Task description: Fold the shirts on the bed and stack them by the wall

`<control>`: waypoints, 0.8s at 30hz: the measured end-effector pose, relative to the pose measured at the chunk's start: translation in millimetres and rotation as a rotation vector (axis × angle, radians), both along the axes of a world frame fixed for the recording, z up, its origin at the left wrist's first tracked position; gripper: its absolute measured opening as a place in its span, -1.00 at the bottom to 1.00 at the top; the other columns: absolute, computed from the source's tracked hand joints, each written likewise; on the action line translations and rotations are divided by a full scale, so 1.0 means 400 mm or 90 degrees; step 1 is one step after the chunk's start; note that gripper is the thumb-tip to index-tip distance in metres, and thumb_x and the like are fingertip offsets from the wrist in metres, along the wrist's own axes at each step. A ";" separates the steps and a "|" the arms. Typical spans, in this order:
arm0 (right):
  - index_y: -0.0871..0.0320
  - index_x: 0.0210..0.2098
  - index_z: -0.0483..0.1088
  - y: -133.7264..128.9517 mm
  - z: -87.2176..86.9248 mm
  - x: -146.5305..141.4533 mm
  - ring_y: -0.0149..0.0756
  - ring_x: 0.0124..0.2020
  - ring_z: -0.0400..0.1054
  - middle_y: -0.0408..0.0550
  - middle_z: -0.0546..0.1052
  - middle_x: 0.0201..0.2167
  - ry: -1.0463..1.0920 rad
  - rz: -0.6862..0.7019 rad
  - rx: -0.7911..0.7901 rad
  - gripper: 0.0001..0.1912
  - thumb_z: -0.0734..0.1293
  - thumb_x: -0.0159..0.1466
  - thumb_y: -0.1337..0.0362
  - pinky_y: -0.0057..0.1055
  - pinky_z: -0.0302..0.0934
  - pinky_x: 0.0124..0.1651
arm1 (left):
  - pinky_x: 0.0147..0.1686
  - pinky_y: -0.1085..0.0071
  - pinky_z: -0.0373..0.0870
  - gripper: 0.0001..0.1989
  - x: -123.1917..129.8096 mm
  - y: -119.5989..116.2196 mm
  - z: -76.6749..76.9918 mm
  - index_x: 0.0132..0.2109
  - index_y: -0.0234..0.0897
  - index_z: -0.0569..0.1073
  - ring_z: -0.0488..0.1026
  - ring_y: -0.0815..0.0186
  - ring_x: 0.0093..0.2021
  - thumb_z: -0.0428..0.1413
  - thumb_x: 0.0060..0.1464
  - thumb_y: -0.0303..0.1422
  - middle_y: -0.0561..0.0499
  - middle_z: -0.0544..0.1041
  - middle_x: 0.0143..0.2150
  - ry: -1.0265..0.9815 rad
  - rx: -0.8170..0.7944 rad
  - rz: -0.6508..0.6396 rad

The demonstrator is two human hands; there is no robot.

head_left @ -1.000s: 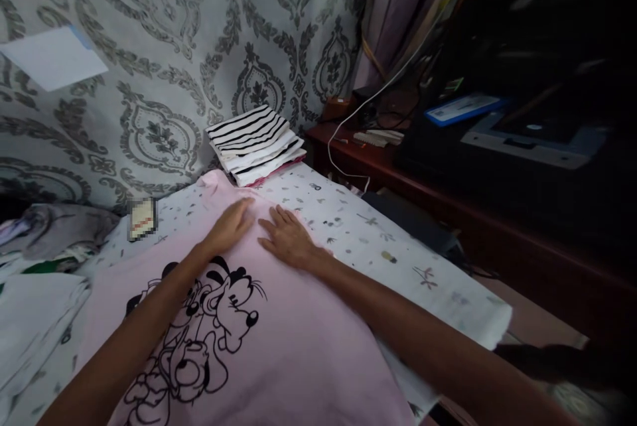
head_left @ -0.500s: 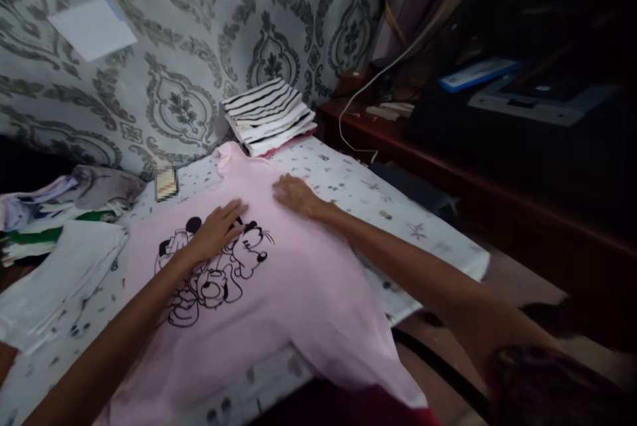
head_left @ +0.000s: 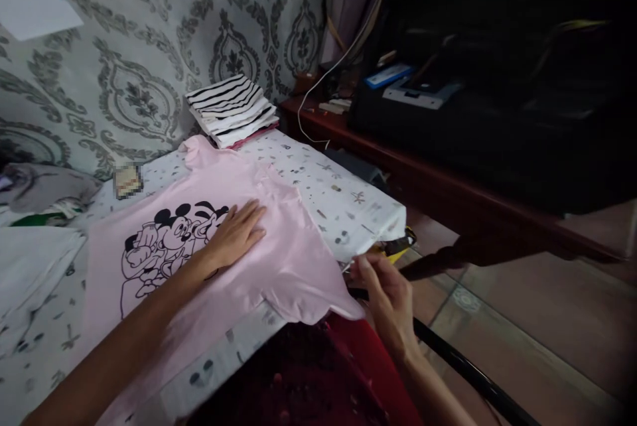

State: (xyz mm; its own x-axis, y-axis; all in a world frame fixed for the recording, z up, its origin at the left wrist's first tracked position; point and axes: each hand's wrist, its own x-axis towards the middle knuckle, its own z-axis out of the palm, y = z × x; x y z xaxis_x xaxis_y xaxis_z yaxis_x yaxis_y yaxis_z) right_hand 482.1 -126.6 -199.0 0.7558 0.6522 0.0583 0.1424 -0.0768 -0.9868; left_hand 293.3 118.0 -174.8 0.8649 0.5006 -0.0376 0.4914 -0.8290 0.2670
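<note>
A pink T-shirt (head_left: 293, 260) with a black-line cartoon print is spread over the table, its sleeve drooping past the near edge. My left hand (head_left: 236, 237) rests flat on it, open, fingers stretched across the right side of the print. Beyond the shirt's right edge, my right hand (head_left: 385, 286) is closed in a pinch at the rim of the patterned tablecloth (head_left: 368, 213). What its fingertips hold, if anything, cannot be made out; a small whitish bit shows beside them.
Folded clothes (head_left: 233, 111), striped on top, are stacked by the wall. Loose garments (head_left: 40, 253) lie at the left, and a small pixelated item (head_left: 128, 180) sits behind the shirt. A dark red wooden desk (head_left: 438, 187) stands right, with a white cable (head_left: 303, 107). A black bar (head_left: 462, 366) crosses below.
My right hand has left the shirt's upper part and come back toward me to the table edge, closing its fingers. My left hand still lies on the shirt. The view has swung right.
</note>
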 end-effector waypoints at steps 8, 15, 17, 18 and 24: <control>0.14 -0.17 0.51 -0.062 -0.069 -0.104 -0.13 -0.21 0.45 -0.01 0.59 -0.29 0.384 0.140 0.066 -0.49 0.37 0.18 -0.18 -0.27 0.34 -0.16 | 0.41 -0.02 -0.14 -0.50 0.135 -0.159 0.022 0.36 -0.17 0.16 -0.05 0.17 0.47 -0.13 0.37 -0.12 -0.12 0.10 0.47 -0.069 -0.104 -0.164; 0.11 -0.23 0.54 -0.057 -0.011 -0.084 -0.22 -0.38 0.45 -0.05 0.58 -0.38 0.540 0.290 0.048 -0.65 0.53 0.06 0.08 -0.26 0.38 -0.22 | 0.37 -0.15 0.01 -0.22 -0.011 -0.337 0.039 0.39 -0.19 0.04 0.02 -0.03 0.44 0.13 0.17 0.01 -0.29 0.14 0.43 -0.162 -0.120 -0.200; 0.10 -0.22 0.53 -0.048 0.009 -0.084 -0.22 -0.38 0.44 -0.03 0.58 -0.34 0.548 0.285 0.058 -0.64 0.52 0.05 0.06 -0.24 0.41 -0.24 | 0.35 -0.21 0.03 -0.12 -0.052 -0.369 0.031 0.40 -0.23 -0.02 0.01 -0.10 0.44 0.19 0.11 0.01 -0.35 0.11 0.43 -0.168 -0.075 -0.156; 0.09 -0.23 0.53 -0.042 0.018 -0.086 -0.21 -0.38 0.44 -0.01 0.59 -0.32 0.551 0.282 0.065 -0.64 0.52 0.04 0.05 -0.23 0.42 -0.25 | 0.34 -0.20 0.07 -0.13 -0.066 -0.378 0.026 0.39 -0.23 -0.04 0.02 -0.10 0.44 0.20 0.12 -0.05 -0.36 0.11 0.43 -0.176 -0.057 -0.129; 0.09 -0.15 0.53 -0.007 0.051 -0.106 -0.19 -0.36 0.41 0.05 0.57 -0.32 0.502 0.317 0.072 -0.54 0.37 0.17 -0.12 -0.16 0.41 -0.20 | 0.13 0.05 0.42 -0.47 -0.092 -0.354 0.032 0.28 -0.20 0.17 0.43 0.10 0.16 0.04 0.18 -0.45 -0.19 0.47 0.17 -0.278 -0.120 0.045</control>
